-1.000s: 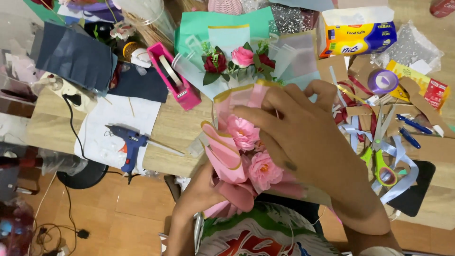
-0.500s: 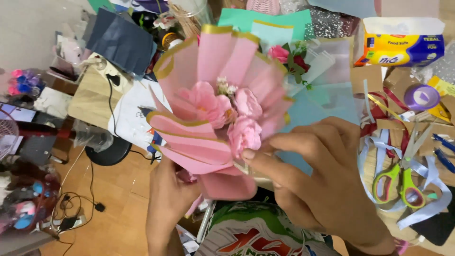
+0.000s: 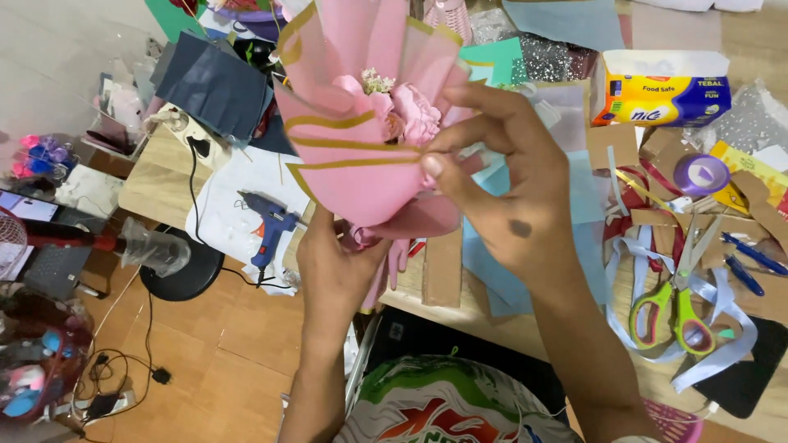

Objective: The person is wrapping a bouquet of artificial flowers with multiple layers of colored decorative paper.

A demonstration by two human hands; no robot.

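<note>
I hold a bouquet [image 3: 361, 148] of pink paper flowers wrapped in pink sheets with gold edges, upright above the table's edge. My left hand [image 3: 336, 262] grips the gathered bottom of the wrapping from below. My right hand [image 3: 509, 189] is at the bouquet's right side, its thumb and fingers pinching the edge of a pink sheet. The flower heads [image 3: 402, 111] show at the top, between the wrapping folds.
A blue glue gun [image 3: 267, 226] lies on white paper at the left. Green-handled scissors [image 3: 677, 308] rest on pale ribbon at the right, near a purple tape roll [image 3: 700, 174] and a yellow-and-blue box [image 3: 661, 90]. Dark blue sheets [image 3: 213, 82] lie behind; cardboard strips [image 3: 443, 267] lie under the bouquet.
The bouquet has been raised and turned more upright. My right hand moved from its lower right up to its right edge; my left hand stays at the base.
</note>
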